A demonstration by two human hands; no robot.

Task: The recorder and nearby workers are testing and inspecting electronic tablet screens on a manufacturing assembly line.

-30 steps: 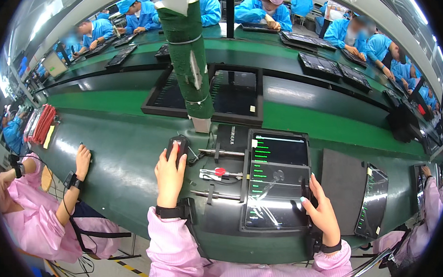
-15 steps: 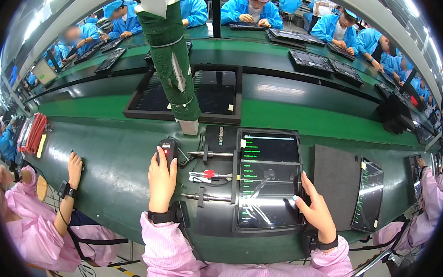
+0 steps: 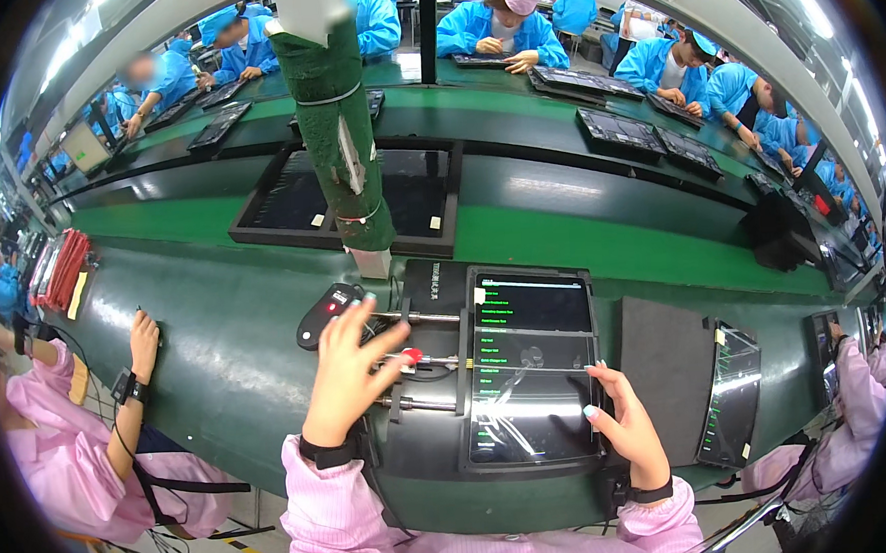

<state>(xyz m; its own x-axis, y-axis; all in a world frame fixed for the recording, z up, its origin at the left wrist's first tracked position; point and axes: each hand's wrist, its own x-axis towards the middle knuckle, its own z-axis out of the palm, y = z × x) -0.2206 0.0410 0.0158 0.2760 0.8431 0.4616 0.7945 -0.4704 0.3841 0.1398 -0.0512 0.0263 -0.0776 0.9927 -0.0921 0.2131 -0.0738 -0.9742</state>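
A tablet (image 3: 536, 427) with green lines of text on its dark screen lies in a black fixture (image 3: 432, 447) in front of me. Over the left part of this fixture hovers my left hand (image 3: 346, 382), fingers spread and holding nothing, close to a small red knob (image 3: 412, 355) and metal rods (image 3: 428, 404). Just beyond the fingers sits a black mouse-shaped device (image 3: 315, 323) with a red light. At the tablet's right edge rests my right hand (image 3: 632, 432), its fingers stretched apart and the thumb against the screen's edge.
A dark grey pad (image 3: 659, 385) and another lit tablet (image 3: 728, 397) lie to the right. Beyond the fixture are a green-wrapped post (image 3: 341, 152) and a black tray (image 3: 245, 232) of panels. Co-workers sit on both sides and across the line.
My left hand has left the black device and moved right, over the fixture, spreading its fingers. The device now lies turned at a slant. My right hand stays at the tablet's edge.
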